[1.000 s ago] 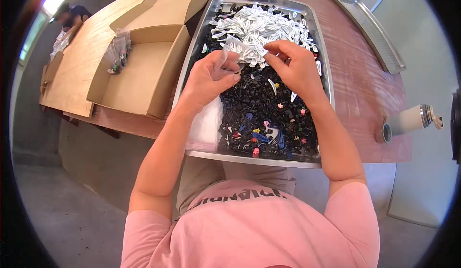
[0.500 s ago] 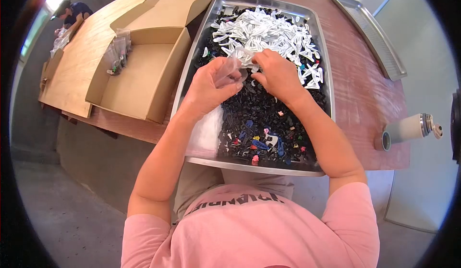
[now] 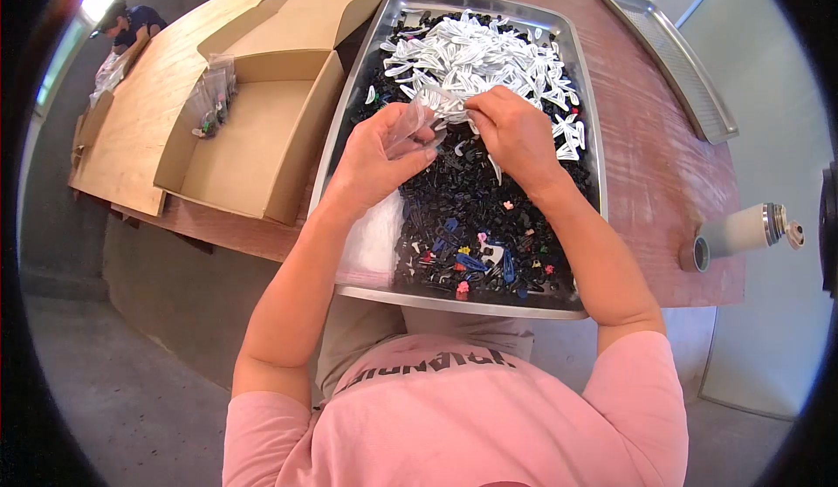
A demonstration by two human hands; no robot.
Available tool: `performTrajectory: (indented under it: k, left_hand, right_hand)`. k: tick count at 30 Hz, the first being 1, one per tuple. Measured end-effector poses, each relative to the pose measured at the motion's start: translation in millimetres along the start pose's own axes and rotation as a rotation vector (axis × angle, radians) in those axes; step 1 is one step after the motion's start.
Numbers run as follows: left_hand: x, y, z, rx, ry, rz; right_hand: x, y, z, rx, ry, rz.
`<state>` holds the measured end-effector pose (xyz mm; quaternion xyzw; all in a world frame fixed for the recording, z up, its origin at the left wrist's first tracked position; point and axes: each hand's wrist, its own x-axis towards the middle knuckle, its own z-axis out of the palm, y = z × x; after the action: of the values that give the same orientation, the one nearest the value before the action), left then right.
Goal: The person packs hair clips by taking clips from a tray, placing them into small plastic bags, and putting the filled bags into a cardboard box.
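My left hand [image 3: 384, 157] is closed around a small clear plastic bag [image 3: 408, 131], held up over the tray with its mouth toward my right hand. My right hand [image 3: 517, 138] has thumb and fingertips pinched together at the bag's upper edge; what is between them is hidden. A white sliver shows just below the right palm, and I cannot tell if the hand holds it. Behind both hands lies a heap of white hair clips [image 3: 480, 55]. Small black clips [image 3: 454, 199] cover the metal tray [image 3: 587, 77] underneath.
A stack of clear bags [image 3: 371, 238] lies in the tray's near left corner. Left is an open cardboard box [image 3: 301, 138] with filled bags [image 3: 214, 94]. A bottle [image 3: 742, 232] and an upright-edged metal tray [image 3: 668, 59] are right. Another person [image 3: 131, 33] sits far left.
My right hand has shifted slightly, and its fingertips have closed together near the bag's edge. The left hand keeps the bag in nearly the same place.
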<state>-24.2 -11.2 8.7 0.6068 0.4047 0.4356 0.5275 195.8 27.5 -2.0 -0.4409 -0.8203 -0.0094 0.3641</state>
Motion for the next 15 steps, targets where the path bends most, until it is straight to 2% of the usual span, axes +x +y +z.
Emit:
performTrajectory:
  k: [7, 9, 12, 15]
  left_hand:
    - [-1, -1, 0, 0.01, 0.012, 0.006]
    - [0, 0, 0, 0.073, 0.012, -0.034]
    - [0, -3, 1, -0.035, 0.022, -0.014]
    - [0, -3, -2, 0.038, 0.01, -0.004]
  right_hand:
    - [2, 14, -5, 0.235, 0.036, 0.138]
    - [1, 13, -9, 0.347, -0.016, 0.254]
    - [0, 15, -10, 0.346, -0.032, 0.286]
    - [2, 16, -7, 0.354, -0.037, 0.291]
